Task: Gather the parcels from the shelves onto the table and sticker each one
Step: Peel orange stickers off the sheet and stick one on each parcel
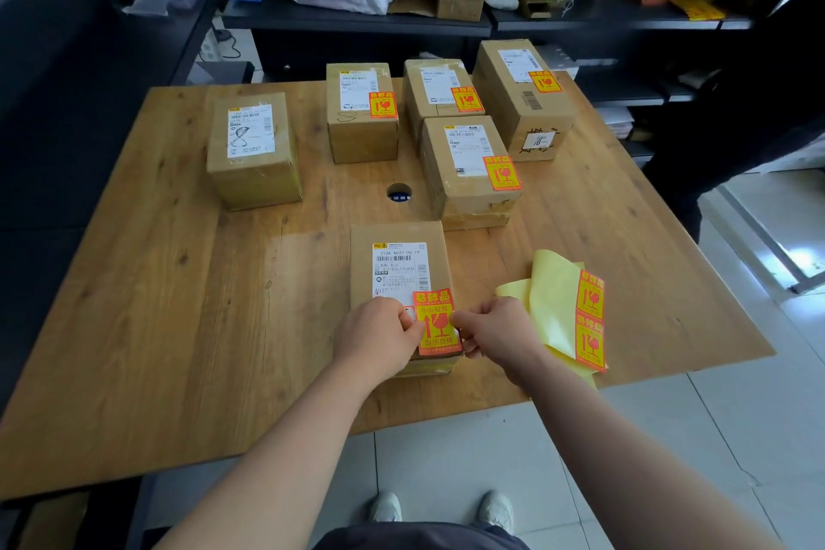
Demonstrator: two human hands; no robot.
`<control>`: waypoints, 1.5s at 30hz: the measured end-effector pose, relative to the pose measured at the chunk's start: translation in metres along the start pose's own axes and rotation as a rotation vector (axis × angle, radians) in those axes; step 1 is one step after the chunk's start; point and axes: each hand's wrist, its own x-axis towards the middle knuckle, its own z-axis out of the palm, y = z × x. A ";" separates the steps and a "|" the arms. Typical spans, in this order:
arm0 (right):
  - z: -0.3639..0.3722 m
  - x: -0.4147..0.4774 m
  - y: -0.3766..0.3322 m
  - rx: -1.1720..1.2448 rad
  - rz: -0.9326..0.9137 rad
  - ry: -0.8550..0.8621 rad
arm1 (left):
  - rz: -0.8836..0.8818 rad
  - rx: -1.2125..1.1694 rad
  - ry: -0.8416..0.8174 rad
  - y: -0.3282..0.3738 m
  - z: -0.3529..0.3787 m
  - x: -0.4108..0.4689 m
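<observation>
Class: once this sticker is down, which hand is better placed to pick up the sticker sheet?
Right hand: the sticker sheet sits just beside it; the left hand is beyond the sticker, farther off.

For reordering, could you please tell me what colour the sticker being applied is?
The sticker is red-orange with yellow; head view.

Left grip [379, 333] and right grip [493, 333] pinch, forearms extended forward.
</observation>
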 end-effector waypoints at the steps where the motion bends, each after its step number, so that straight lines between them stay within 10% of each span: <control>1: 0.000 0.000 0.000 -0.006 -0.002 0.002 | -0.001 0.000 0.001 0.000 0.000 0.000; 26: 0.000 0.007 0.006 -0.264 -0.126 0.129 | 0.047 0.003 0.024 0.000 -0.001 -0.004; 35: -0.001 0.009 0.032 -0.608 -0.734 0.144 | 0.374 0.114 0.211 -0.021 0.017 -0.005; 45: 0.000 0.009 0.041 -0.887 -0.627 0.139 | 0.294 0.298 0.169 -0.034 0.019 -0.007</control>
